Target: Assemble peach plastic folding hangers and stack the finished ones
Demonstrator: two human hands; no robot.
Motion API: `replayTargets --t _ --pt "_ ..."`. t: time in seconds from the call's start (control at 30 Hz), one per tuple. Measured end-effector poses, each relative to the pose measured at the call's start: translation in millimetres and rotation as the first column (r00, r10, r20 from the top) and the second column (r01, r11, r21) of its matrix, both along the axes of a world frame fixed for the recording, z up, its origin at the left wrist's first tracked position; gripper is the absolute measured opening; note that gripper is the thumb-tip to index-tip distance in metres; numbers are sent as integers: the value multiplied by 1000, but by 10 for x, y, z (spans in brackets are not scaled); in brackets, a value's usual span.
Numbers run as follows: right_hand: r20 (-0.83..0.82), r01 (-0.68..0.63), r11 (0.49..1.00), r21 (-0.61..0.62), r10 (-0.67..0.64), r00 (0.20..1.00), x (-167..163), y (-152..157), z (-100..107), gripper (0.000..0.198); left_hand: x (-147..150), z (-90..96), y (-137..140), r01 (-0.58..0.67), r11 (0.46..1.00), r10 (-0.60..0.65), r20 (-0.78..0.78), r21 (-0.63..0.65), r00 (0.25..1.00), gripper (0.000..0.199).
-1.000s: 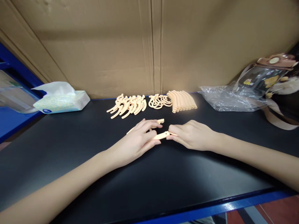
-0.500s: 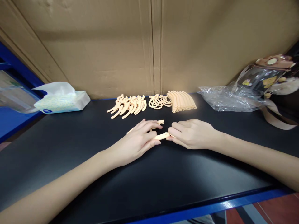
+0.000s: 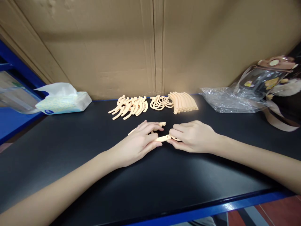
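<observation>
My left hand (image 3: 142,141) is closed on a cream plastic strip (image 3: 162,138), pinching it between thumb and fingers. The strip's rounded, holed end points right. My right hand (image 3: 194,136) pinches a second cream plastic piece (image 3: 175,137), mostly covered by the fingers; a small dark hole shows in it. The ends of the two pieces meet between my hands, and I cannot tell whether they are joined. Another cream piece (image 3: 162,124) lies under and beyond my left fingers, partly hidden.
Behind my hands are a pile of curved cream pieces (image 3: 131,106), several cream hook-shaped pieces (image 3: 161,103) and a row of curved cream tubes (image 3: 183,102). A tissue pack (image 3: 64,102) stands left. A clear plastic bag (image 3: 231,100) and a drink bottle (image 3: 265,77) are right. Cardboard (image 3: 105,47) walls the back.
My right hand has tilted slightly and its fingers have shifted, so more of the piece in it shows, including a hole. My left hand has stayed nearly still.
</observation>
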State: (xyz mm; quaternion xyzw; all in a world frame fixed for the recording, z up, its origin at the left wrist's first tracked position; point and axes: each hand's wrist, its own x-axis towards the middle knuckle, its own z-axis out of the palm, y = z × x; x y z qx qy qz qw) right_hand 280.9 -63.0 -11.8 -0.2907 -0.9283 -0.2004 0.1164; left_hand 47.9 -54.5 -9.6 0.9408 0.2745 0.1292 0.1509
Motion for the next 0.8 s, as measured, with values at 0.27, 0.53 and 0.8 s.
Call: replayTargets --t 0.27,0.53,0.8 --pt "-67 -32 999 36 34 997 -20 -3 -34 36 -4 14 0 -2 1000 2 6 -25 1000 26" --pt "-103 -122 947 -298 95 990 3 -47 5 13 -146 74 119 -100 983 110 56 -156 992 21" --pt "-302 -291 840 -457 161 940 13 -28 71 15 -202 -36 235 -174 975 198 176 -139 964 21"
